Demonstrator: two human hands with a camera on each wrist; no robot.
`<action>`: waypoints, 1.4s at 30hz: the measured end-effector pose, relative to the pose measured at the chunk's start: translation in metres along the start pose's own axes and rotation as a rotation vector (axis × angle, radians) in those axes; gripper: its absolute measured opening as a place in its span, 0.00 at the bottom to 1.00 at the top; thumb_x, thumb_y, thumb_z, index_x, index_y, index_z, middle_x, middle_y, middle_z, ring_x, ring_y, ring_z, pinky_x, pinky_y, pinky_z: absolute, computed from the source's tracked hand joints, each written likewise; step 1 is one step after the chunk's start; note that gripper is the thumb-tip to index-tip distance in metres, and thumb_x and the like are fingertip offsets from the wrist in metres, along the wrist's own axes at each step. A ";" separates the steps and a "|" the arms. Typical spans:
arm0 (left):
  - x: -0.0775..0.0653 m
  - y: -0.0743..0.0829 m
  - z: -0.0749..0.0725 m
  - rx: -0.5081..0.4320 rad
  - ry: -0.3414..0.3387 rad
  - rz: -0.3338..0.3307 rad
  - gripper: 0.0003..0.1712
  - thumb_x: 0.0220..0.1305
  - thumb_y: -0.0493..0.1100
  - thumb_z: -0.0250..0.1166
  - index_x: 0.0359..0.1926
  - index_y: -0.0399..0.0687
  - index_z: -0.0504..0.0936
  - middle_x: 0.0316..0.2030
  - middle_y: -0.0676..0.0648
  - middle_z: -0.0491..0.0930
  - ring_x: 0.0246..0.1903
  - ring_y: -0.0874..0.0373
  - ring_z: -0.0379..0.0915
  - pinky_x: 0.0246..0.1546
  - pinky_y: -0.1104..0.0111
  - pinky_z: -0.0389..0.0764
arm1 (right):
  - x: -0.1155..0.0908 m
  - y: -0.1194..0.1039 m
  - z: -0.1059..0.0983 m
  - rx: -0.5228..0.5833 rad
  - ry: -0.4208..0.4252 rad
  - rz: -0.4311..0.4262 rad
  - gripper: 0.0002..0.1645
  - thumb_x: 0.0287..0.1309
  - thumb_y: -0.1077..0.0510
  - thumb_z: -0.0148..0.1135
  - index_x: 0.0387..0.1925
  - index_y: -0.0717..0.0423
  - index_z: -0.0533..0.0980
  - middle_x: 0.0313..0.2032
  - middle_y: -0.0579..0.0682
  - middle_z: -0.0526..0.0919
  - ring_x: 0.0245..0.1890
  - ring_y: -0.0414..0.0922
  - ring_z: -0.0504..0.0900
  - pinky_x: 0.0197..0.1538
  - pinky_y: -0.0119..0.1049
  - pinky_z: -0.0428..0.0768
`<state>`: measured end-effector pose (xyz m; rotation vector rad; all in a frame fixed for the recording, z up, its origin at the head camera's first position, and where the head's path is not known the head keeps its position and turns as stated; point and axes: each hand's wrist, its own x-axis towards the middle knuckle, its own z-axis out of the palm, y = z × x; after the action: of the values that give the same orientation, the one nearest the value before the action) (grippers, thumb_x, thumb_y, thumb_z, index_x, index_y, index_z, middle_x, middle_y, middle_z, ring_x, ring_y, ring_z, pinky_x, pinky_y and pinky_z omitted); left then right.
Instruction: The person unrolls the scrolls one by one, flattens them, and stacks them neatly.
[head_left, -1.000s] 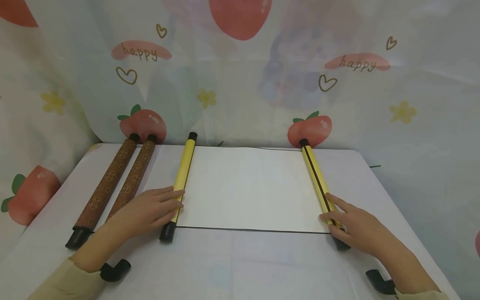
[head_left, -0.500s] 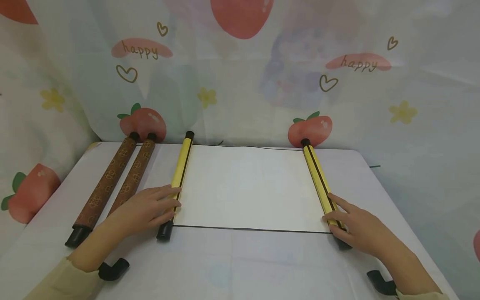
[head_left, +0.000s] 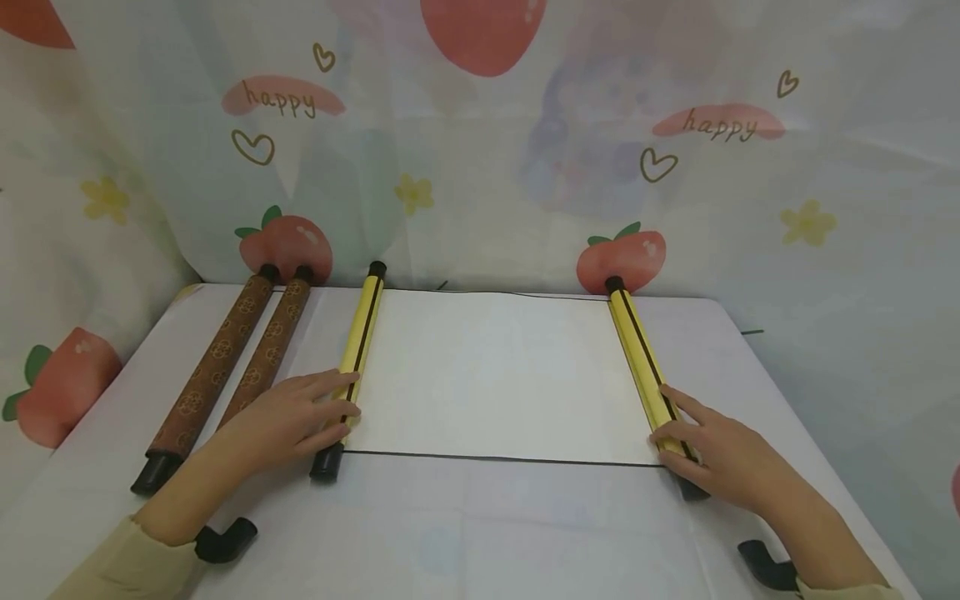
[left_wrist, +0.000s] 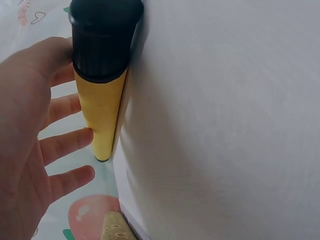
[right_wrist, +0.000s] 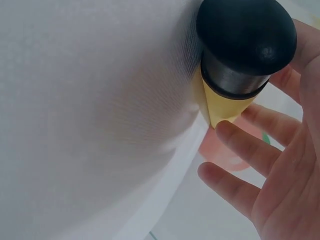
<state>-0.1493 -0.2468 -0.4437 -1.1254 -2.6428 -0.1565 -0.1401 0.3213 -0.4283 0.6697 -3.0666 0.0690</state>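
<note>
While the left hand lies left of centre in the head view, its fingers are extended and spread, their tips laid over the lower part of the left yellow rod. The left wrist view shows those fingers well separated, with the thumb beside the rod's black end cap. Right of centre, the right hand rests on the right yellow rod, its fingers likewise parted and only slightly bent, the tips touching the yellow surface near the lower end.

Both rods carry a dark lengthwise stripe and black caps, and they slant toward each other as they rise through the frame. Between them, across the middle, a white sheet lies spread on the table, with a thin dark line along its lower edge and another along its upper edge.

Farther out, two brown patterned rods, an outer one and an inner one, lie side by side at the left of the frame; the left forearm hides the inner one's lower end. Black curved pieces show at both wrists near the bottom, beside pale sleeves. A fruit-printed cloth fills the upper half, bearing the word "happy" twice.
</note>
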 end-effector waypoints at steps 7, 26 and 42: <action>-0.003 0.002 -0.001 0.022 0.009 -0.023 0.12 0.64 0.49 0.68 0.47 0.56 0.85 0.62 0.42 0.75 0.61 0.45 0.74 0.55 0.50 0.78 | -0.001 0.002 -0.002 0.009 0.014 -0.006 0.12 0.56 0.51 0.70 0.44 0.39 0.85 0.69 0.62 0.66 0.55 0.60 0.81 0.46 0.53 0.82; -0.011 -0.001 -0.001 0.025 0.021 -0.043 0.13 0.65 0.48 0.66 0.49 0.55 0.86 0.62 0.41 0.75 0.59 0.45 0.76 0.54 0.50 0.78 | -0.002 0.005 0.001 0.005 0.016 -0.002 0.16 0.56 0.49 0.70 0.47 0.42 0.85 0.70 0.62 0.65 0.56 0.61 0.79 0.46 0.55 0.81; -0.017 -0.001 -0.003 -0.002 -0.006 -0.099 0.12 0.65 0.47 0.66 0.48 0.55 0.85 0.64 0.40 0.74 0.58 0.44 0.77 0.53 0.47 0.78 | -0.005 0.009 0.004 -0.006 0.005 0.020 0.16 0.56 0.49 0.70 0.48 0.42 0.85 0.70 0.61 0.65 0.55 0.60 0.80 0.45 0.52 0.81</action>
<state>-0.1382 -0.2599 -0.4456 -0.9973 -2.7051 -0.1745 -0.1398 0.3317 -0.4330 0.6381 -3.0680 0.0613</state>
